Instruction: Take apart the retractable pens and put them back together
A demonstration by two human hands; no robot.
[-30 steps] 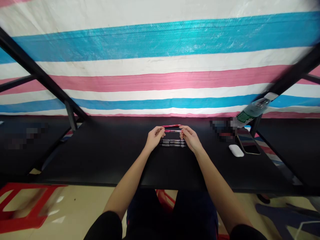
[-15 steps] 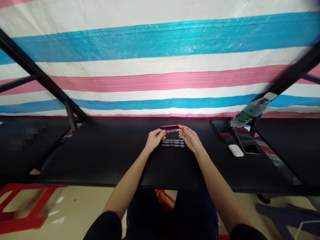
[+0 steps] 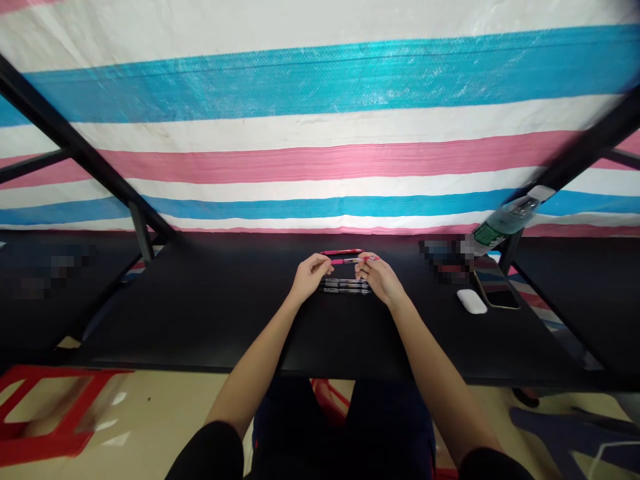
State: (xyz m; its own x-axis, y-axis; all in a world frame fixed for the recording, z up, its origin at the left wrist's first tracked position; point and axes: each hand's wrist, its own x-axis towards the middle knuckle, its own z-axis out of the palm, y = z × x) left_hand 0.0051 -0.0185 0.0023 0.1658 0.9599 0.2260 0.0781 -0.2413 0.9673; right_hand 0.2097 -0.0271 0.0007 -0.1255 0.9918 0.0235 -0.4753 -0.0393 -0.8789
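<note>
A red pen (image 3: 345,261) with a clear section is held level between my two hands. My left hand (image 3: 311,275) pinches its left end, and the fingers of my right hand (image 3: 377,275) close on its right end. Behind it, another red pen (image 3: 341,252) lies on the black table (image 3: 225,300). Several black pens (image 3: 345,287) with clear barrels lie side by side just in front of the held pen, between my wrists. My fingers partly hide both ends of the held pen.
To the right lie a white earbud case (image 3: 471,301) and a phone (image 3: 496,288). A plastic bottle (image 3: 510,220) leans behind them near a black frame post. A striped sheet (image 3: 320,160) hangs behind the table. A red stool (image 3: 60,413) stands at lower left.
My right hand has shifted very slightly along the red pen. My left hand and the pens on the table look the same.
</note>
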